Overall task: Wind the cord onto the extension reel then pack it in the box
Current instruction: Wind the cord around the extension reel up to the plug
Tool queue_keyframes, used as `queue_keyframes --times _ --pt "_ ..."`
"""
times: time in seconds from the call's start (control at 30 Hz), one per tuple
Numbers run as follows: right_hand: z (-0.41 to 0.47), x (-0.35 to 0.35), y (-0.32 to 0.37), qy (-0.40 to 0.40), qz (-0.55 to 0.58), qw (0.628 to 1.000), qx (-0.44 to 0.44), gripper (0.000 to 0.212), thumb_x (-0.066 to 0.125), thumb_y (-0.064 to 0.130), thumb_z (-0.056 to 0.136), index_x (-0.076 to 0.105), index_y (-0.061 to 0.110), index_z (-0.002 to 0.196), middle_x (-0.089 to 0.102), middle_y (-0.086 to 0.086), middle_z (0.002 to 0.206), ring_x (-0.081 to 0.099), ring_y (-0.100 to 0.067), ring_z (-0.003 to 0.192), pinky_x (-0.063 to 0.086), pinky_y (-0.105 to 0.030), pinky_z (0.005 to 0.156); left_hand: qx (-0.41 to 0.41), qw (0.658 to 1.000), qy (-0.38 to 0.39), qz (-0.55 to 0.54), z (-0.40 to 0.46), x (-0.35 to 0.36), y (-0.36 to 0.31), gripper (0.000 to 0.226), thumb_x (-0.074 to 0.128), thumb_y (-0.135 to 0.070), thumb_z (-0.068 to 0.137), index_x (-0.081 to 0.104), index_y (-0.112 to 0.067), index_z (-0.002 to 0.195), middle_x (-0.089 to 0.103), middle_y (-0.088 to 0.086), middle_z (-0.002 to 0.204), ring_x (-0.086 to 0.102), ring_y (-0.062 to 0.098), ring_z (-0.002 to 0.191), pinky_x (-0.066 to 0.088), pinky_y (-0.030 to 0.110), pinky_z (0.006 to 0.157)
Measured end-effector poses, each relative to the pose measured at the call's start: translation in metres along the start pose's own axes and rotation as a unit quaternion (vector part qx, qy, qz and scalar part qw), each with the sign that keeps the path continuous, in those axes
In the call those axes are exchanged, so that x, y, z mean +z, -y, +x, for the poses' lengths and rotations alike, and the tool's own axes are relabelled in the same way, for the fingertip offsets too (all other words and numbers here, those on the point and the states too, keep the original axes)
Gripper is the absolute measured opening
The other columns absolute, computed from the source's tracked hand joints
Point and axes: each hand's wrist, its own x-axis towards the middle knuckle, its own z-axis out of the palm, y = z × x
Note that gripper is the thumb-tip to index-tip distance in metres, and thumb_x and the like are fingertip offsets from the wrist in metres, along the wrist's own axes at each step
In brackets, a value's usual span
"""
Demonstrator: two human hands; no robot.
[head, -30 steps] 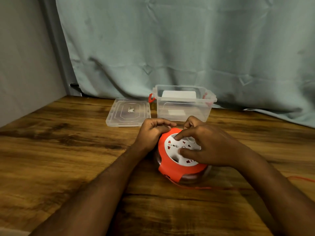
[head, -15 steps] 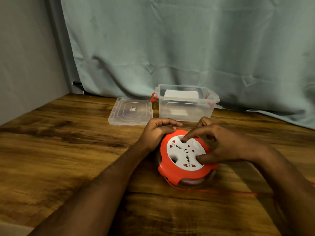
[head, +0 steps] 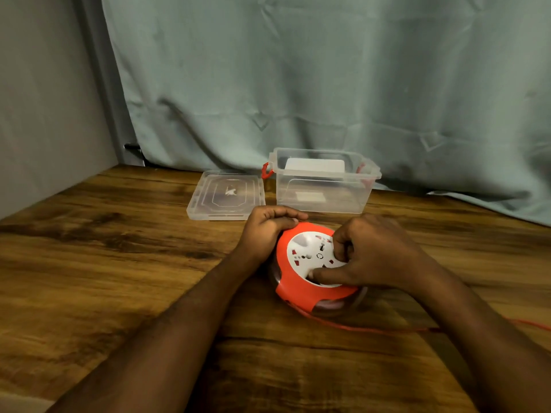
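At centre frame the reel [head: 313, 263] is lain flat on the table [head: 104, 263]. Its left rim is gripped by the left hand [head: 268, 228], fingers curled over the orange edge. Its white socket face is pinched by the right hand [head: 369, 254], thumb low on the disc and fingers curled onto the upper part, as if to turn it. Winding is judged unfinished: a length of cord [head: 387, 329] is seen running from under the reel toward the lower right edge of the frame; how much remains outside cannot be told. Packing is not yet begun.

Left of upper centre, the lid [head: 226, 195] is laid flat on the table. Just right of it the box [head: 322, 186] is stood open, behind the reel, with nothing seen barring the way. A curtain [head: 328, 84] is hung behind.
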Motion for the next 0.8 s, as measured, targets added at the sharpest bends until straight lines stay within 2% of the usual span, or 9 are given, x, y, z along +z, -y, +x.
queue_keyframes --times 0.13,0.3,0.37,0.47,0.53,0.6,0.73,0.8 --pt "0.002 0.002 0.002 -0.001 -0.004 1.0 0.022 0.068 0.062 0.09 0.063 0.056 0.023 0.052 0.052 0.011 0.051 0.051 -0.005 0.053 0.03 -0.022 0.052 0.001 1.0 0.002 -0.009 -0.001 0.001 0.0 0.022 0.055 0.01 0.088 0.072 0.007 0.101 0.072 0.024 0.101 0.069 0.027 0.084 0.058 0.029 0.075" --pt "0.001 0.001 0.01 -0.021 0.002 0.998 0.053 0.075 0.053 0.094 0.066 0.06 0.02 0.052 0.058 0.007 0.051 0.056 -0.007 0.054 0.04 -0.027 0.053 -0.005 1.0 0.004 0.004 -0.001 -0.001 0.001 0.021 0.055 0.008 0.089 0.073 0.004 0.1 0.073 0.022 0.102 0.071 0.029 0.084 0.059 0.034 0.076" --pt "0.002 -0.006 0.003 -0.019 0.039 0.996 0.082 0.062 0.061 0.084 0.074 0.066 0.024 0.059 0.063 0.007 0.055 0.059 -0.007 0.055 0.038 -0.025 0.051 -0.015 1.0 0.007 0.007 0.001 -0.003 0.002 0.022 0.056 0.006 0.088 0.074 0.001 0.099 0.074 0.021 0.1 0.071 0.029 0.084 0.059 0.034 0.076" --pt "0.002 -0.018 -0.012 0.023 0.101 0.993 0.05 0.015 0.08 0.05 0.081 0.073 0.041 0.091 0.063 0.01 0.06 0.058 -0.007 0.057 0.046 -0.034 0.055 -0.018 1.0 0.02 0.004 0.001 -0.003 0.002 0.023 0.055 0.007 0.088 0.075 -0.002 0.097 0.075 0.017 0.097 0.071 0.025 0.083 0.058 0.032 0.076" --pt "-0.002 -0.017 -0.019 0.087 0.122 0.989 0.006 0.038 0.081 0.037 0.084 0.067 0.055 0.114 0.056 0.013 0.056 0.05 -0.006 0.051 0.045 -0.035 0.054 -0.014 0.999 0.039 0.006 -0.001 -0.002 0.0 0.024 0.054 0.007 0.089 0.074 -0.002 0.098 0.075 0.014 0.097 0.072 0.022 0.082 0.058 0.029 0.075" --pt "-0.005 -0.019 -0.019 0.115 0.112 0.987 -0.021 0.051 0.079 0.034 0.085 0.06 0.06 0.125 0.053 0.019 0.055 0.047 -0.004 0.05 0.038 -0.03 0.053 -0.008 0.998 0.063 0.013 -0.002 -0.001 -0.002 0.025 0.053 0.008 0.09 0.073 0.002 0.103 0.075 0.013 0.1 0.072 0.018 0.084 0.058 0.026 0.075" --pt "-0.009 -0.031 -0.012 0.149 0.099 0.983 -0.034 0.055 0.08 0.041 0.083 0.057 0.066 0.125 0.05 0.053 0.068 0.056 0.013 0.065 0.038 -0.017 0.053 0.009 0.994 0.103 0.017 -0.003 0.0 -0.002 0.026 0.051 0.009 0.09 0.072 0.003 0.105 0.075 0.01 0.1 0.072 0.017 0.088 0.057 0.024 0.077" --pt "-0.009 -0.031 -0.012 0.157 0.104 0.982 -0.03 0.056 0.08 0.044 0.081 0.055 0.068 0.125 0.046 0.059 0.069 0.057 0.014 0.064 0.04 -0.017 0.053 0.017 0.994 0.11 0.021 -0.003 0.0 -0.002 0.026 0.052 0.009 0.09 0.073 0.0 0.103 0.075 0.007 0.099 0.072 0.017 0.089 0.056 0.025 0.077"
